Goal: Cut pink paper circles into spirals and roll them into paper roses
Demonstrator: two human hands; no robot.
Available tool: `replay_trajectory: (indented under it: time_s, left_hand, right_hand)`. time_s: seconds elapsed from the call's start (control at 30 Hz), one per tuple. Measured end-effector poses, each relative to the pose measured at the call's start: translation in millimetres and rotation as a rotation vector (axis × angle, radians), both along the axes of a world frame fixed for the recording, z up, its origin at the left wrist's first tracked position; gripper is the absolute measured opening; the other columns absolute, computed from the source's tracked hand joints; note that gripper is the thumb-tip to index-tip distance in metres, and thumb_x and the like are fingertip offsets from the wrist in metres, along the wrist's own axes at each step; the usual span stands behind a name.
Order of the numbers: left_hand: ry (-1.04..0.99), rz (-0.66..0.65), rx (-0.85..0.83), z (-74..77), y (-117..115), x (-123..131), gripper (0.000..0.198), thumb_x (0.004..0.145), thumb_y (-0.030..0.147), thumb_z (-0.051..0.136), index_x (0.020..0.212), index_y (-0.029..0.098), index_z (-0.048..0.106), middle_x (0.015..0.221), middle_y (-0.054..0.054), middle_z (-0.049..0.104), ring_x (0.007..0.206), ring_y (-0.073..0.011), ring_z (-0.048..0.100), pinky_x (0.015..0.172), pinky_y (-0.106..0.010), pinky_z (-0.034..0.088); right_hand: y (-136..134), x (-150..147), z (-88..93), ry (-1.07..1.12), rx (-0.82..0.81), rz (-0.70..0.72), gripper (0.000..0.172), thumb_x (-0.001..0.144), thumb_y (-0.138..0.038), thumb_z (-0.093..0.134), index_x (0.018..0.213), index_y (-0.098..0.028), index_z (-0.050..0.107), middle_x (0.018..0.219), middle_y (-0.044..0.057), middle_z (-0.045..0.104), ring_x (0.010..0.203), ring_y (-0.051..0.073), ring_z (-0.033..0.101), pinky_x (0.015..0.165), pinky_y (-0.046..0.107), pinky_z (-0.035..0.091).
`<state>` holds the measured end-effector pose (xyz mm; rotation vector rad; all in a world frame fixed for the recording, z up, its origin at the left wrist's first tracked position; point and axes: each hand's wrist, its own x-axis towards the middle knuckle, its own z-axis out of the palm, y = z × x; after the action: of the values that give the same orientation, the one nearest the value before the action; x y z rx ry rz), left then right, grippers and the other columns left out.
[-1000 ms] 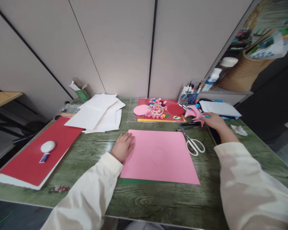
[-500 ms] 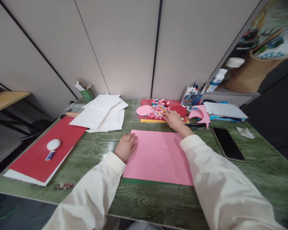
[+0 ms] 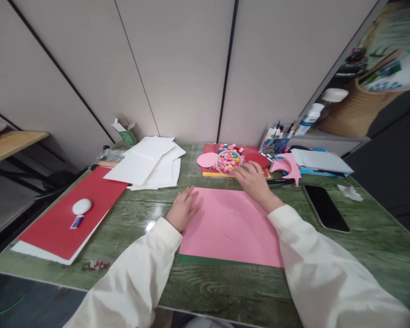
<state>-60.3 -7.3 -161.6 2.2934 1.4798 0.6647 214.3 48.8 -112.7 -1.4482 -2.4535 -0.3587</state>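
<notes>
My left hand [image 3: 183, 210] lies with its fingers stretched out on the left edge of a pink sheet of paper [image 3: 232, 237]. A faint round line shows on that sheet, and a strip of green shows under its near edge. My right hand [image 3: 255, 183] is closed on the right side of a thin pale grey ring [image 3: 217, 160], tilted up over a heap of small pink pieces [image 3: 228, 160]. A few yellow and blue bits are among them. Left of the ring lies a pink paper oval [image 3: 207, 160]; a red round piece [image 3: 258, 156] is to its right.
At left, a red sheet [image 3: 58, 228] carries a white oval object [image 3: 82, 207] and a small purple-and-white item [image 3: 77, 222]. White papers [image 3: 146, 161] lie behind. On the right are a pink cut-out [image 3: 292, 169], a phone [image 3: 325, 207] and a pen holder [image 3: 276, 139].
My right hand has taken hold of the ring and raised it from the heap, tilting it towards me. My left hand stays on the pink sheet. The view has shifted slightly.
</notes>
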Motion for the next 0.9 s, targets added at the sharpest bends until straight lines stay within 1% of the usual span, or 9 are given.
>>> replay_trajectory:
  time_s: [0.1, 0.2, 0.3, 0.37, 0.43, 0.57, 0.7, 0.8, 0.9]
  left_hand:
    - [-0.444, 0.048, -0.142, 25.2, -7.9, 14.8, 0.044, 0.085, 0.037, 0.045, 0.126, 0.021, 0.044, 0.134, -0.011, 0.044, 0.124, -0.0223, 0.040, 0.102, -0.041, 0.033]
    - [-0.892, -0.049, -0.432, 48.1, -17.3, 38.8, 0.041, 0.088, 0.041, 0.039, 0.121, 0.019, 0.048, 0.121, -0.011, 0.056, 0.113, -0.0221, 0.051, 0.094, -0.038, 0.040]
    - [-1.029, -0.177, -0.653, 56.9, -25.1, 60.6, 0.036, 0.086, 0.041, 0.044, 0.103, 0.014, 0.059, 0.090, -0.009, 0.065, 0.090, -0.0188, 0.060, 0.084, -0.033, 0.042]
    - [-1.047, -0.238, -0.732, 56.1, -29.9, 69.4, 0.031, 0.085, 0.040, 0.047, 0.087, 0.013, 0.061, 0.063, -0.003, 0.059, 0.064, -0.0130, 0.056, 0.069, -0.028, 0.042]
    - [-1.045, -0.243, -0.697, 53.6, -34.8, 73.2, 0.028, 0.083, 0.039, 0.050, 0.078, 0.014, 0.059, 0.057, 0.001, 0.052, 0.051, -0.0086, 0.045, 0.058, -0.024, 0.037]
    - [-0.929, -0.251, -0.480, 48.8, -43.9, 71.3, 0.029, 0.080, 0.041, 0.053, 0.069, 0.014, 0.055, 0.065, 0.000, 0.051, 0.062, -0.0113, 0.044, 0.061, -0.024, 0.034]
    - [-0.781, -0.312, -0.385, 43.0, -50.0, 67.0, 0.036, 0.081, 0.045, 0.048, 0.064, 0.014, 0.052, 0.059, 0.001, 0.042, 0.059, -0.0117, 0.040, 0.057, -0.025, 0.031]
    - [-0.652, -0.371, -0.316, 40.1, -52.8, 67.6, 0.040, 0.082, 0.048, 0.046, 0.060, 0.015, 0.048, 0.057, 0.002, 0.039, 0.057, -0.0115, 0.038, 0.057, -0.026, 0.030]
    - [-0.525, -0.389, -0.188, 40.2, -54.6, 71.2, 0.042, 0.086, 0.046, 0.038, 0.058, 0.016, 0.047, 0.054, 0.002, 0.038, 0.058, -0.0123, 0.039, 0.060, -0.026, 0.032]
  right_hand:
    - [-44.0, 9.5, -3.5, 0.022, 0.045, 0.191, 0.029, 0.090, -0.014, 0.042, 0.109, -0.029, 0.059, 0.113, 0.001, 0.064, 0.107, 0.019, 0.050, 0.101, 0.043, 0.030]
    - [-75.8, 15.7, -11.4, 0.114, -0.004, 0.346, 0.038, 0.088, -0.011, 0.046, 0.115, -0.037, 0.054, 0.117, -0.004, 0.062, 0.104, 0.015, 0.056, 0.097, 0.037, 0.040]
    - [-90.1, 17.4, -15.2, 0.112, -0.034, 0.439, 0.042, 0.087, -0.010, 0.047, 0.118, -0.038, 0.051, 0.119, -0.004, 0.061, 0.103, 0.013, 0.058, 0.093, 0.032, 0.045]
    - [-93.0, 16.1, -14.2, 0.099, 0.017, 0.449, 0.041, 0.087, -0.009, 0.047, 0.119, -0.034, 0.051, 0.120, -0.002, 0.061, 0.106, 0.014, 0.056, 0.094, 0.035, 0.045]
    - [-95.4, 12.0, -11.1, 0.134, 0.087, 0.418, 0.037, 0.087, -0.009, 0.047, 0.116, -0.031, 0.053, 0.120, 0.000, 0.061, 0.110, 0.018, 0.054, 0.094, 0.041, 0.043]
    - [-108.5, -6.0, -2.5, 0.513, 0.109, 0.276, 0.025, 0.085, -0.012, 0.050, 0.102, -0.028, 0.057, 0.103, 0.003, 0.067, 0.100, 0.021, 0.057, 0.085, 0.043, 0.047]
    - [-122.9, -20.2, 0.6, 0.909, 0.000, -0.014, 0.012, 0.084, -0.018, 0.050, 0.092, -0.026, 0.055, 0.083, 0.004, 0.062, 0.079, 0.020, 0.060, 0.071, 0.037, 0.050]
    - [-125.9, -20.0, -3.2, 0.920, -0.054, -0.038, 0.017, 0.082, -0.021, 0.052, 0.099, -0.025, 0.055, 0.074, 0.001, 0.058, 0.068, 0.018, 0.057, 0.066, 0.035, 0.049]
    - [-127.0, -17.5, -6.4, 0.847, -0.089, 0.035, 0.024, 0.083, -0.017, 0.049, 0.104, -0.024, 0.057, 0.083, 0.003, 0.062, 0.076, 0.019, 0.058, 0.072, 0.035, 0.047]
